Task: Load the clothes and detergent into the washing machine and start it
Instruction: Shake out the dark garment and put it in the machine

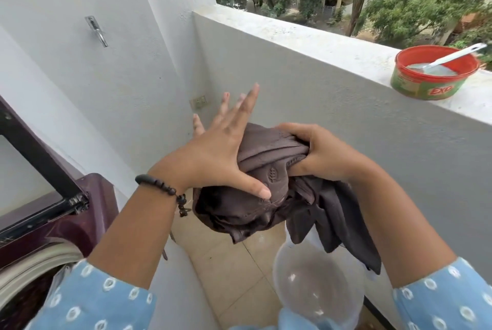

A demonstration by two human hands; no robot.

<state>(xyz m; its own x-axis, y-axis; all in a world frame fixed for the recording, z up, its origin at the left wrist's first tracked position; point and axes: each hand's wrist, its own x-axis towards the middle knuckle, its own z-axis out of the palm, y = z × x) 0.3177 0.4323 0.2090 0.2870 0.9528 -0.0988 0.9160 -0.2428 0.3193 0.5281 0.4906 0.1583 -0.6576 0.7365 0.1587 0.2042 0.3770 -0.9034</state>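
Note:
A bunched dark brown garment [269, 186] hangs in mid-air in front of me over the balcony floor. My right hand [316, 155] is closed around its upper right part. My left hand [226, 151] lies flat against its left side, fingers spread and thumb pressed onto the cloth. The maroon top-load washing machine [87, 210] stands at the lower left with its lid [34, 159] raised and the drum rim [34, 268] showing. A red and green detergent tub [431, 75] with a white scoop [450, 57] in it sits on the parapet at the right.
A clear plastic basin [316, 292] stands on the tiled floor [234, 271] below the garment. The grey parapet wall [319, 85] runs across the right, a white wall with a metal hook [97, 30] rises at the left. Trees lie beyond.

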